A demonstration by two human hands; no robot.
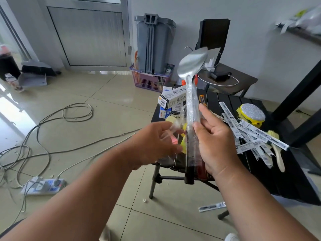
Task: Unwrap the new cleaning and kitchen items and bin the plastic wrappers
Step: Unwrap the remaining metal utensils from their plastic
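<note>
Head | right hand (212,141) fingers grip spoon (192,66) handle | left hand (154,145) pinches wrapper (175,126)

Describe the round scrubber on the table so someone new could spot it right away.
Find the black slatted table on the right. Near its far right edge, beyond the scattered white paper strips, lies the scrubber. It alone is round, with a glittery silver pad on a yellow base.

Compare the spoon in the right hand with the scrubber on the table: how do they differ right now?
The spoon is held upright in the air by the right hand; the scrubber lies on the black table. The spoon is long, slim and plain silver; the scrubber is squat and round with a yellow body. The spoon's handle still sits in clear plastic wrap, which the left hand pinches; the scrubber shows no wrapper. Both have shiny silver parts.
</note>
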